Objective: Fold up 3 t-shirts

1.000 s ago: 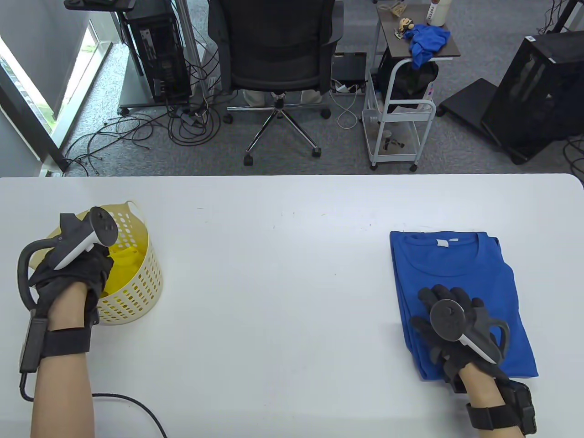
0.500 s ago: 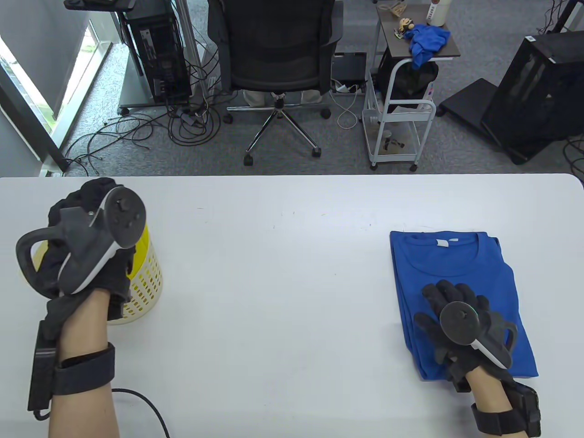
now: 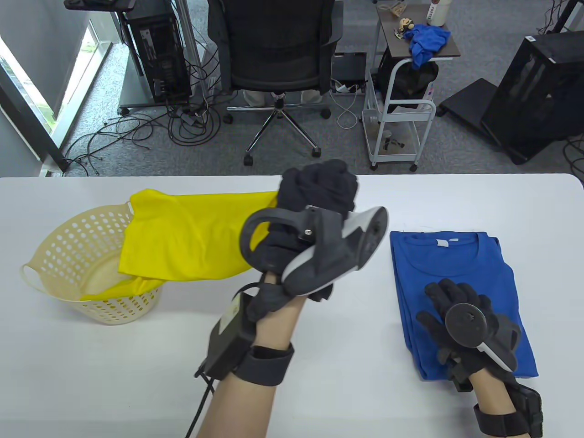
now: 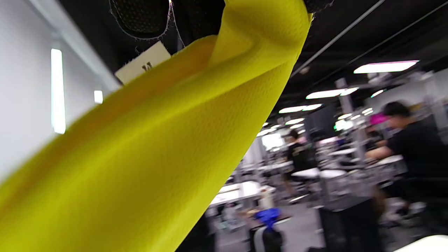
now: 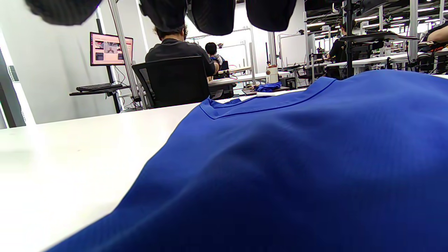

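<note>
My left hand (image 3: 317, 191) grips one end of a yellow t-shirt (image 3: 191, 239) and holds it up over the middle of the table. The shirt stretches left, its far end still inside the tipped cream basket (image 3: 68, 269). In the left wrist view the yellow cloth (image 4: 140, 157) fills the frame, held by my fingers (image 4: 143, 15), with a white label beside them. A folded blue t-shirt (image 3: 456, 273) lies on the right of the table. My right hand (image 3: 456, 310) rests flat on its near part, fingers spread. The right wrist view shows the blue cloth (image 5: 297, 168) close up.
The white table (image 3: 292, 365) runs the full width. The basket leans over on its side at the left. Beyond the far edge stand an office chair (image 3: 273, 50), a small trolley (image 3: 401, 114) with a blue cloth on top, and computer cases.
My left hand has risen out of the basket and swung right to the table's middle, pulling the yellow shirt out and tipping the basket. My right hand has stayed on the blue shirt.
</note>
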Demonstrator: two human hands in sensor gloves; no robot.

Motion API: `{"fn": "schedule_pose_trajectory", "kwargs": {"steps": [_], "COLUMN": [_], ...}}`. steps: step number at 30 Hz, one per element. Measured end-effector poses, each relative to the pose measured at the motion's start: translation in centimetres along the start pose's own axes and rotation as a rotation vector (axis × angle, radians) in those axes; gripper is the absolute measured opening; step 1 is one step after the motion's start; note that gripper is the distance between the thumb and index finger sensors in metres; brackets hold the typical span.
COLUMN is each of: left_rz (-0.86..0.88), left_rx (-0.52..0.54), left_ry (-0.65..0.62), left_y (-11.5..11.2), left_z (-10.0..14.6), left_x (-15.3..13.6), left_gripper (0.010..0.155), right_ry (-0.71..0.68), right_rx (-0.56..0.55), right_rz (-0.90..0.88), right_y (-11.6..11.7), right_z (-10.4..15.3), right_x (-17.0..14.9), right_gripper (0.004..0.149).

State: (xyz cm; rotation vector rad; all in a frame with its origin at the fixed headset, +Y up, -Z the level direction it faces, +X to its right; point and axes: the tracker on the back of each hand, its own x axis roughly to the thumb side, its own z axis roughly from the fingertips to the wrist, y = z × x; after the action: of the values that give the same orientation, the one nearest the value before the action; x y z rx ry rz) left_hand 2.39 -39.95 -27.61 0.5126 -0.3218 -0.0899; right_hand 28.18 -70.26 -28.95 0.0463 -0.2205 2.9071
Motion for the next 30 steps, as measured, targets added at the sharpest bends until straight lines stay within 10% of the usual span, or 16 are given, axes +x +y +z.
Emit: {"fn": "schedule_pose_trajectory", "kwargs": {"steps": [9, 23, 30], "left_rz": [0.017, -0.169, -0.146], "left_rx": [0.026, -0.215, -0.283], "left_ry": [-0.143, 0.152, 0.183], "left_y": [-0.3, -5.3, -8.3], "left_z": [-0.4, 2.5, 4.6], "left_x": [7.4, -6.3, -9.3], "left_gripper": [0.045, 0.045, 0.045], "right_ry": [-0.016, -0.150, -0.325], "right_rx": [-0.035, -0.092, 0.166], "right_rz": [-0.036, -0.047, 0.243], "right_y": [-0.5, -1.5, 3.5], "right_z": [0.3, 1.4, 1.6], "right_x": [-0.1, 2.6, 7.8], "right_gripper": [0.065, 0.052, 0.069]}}
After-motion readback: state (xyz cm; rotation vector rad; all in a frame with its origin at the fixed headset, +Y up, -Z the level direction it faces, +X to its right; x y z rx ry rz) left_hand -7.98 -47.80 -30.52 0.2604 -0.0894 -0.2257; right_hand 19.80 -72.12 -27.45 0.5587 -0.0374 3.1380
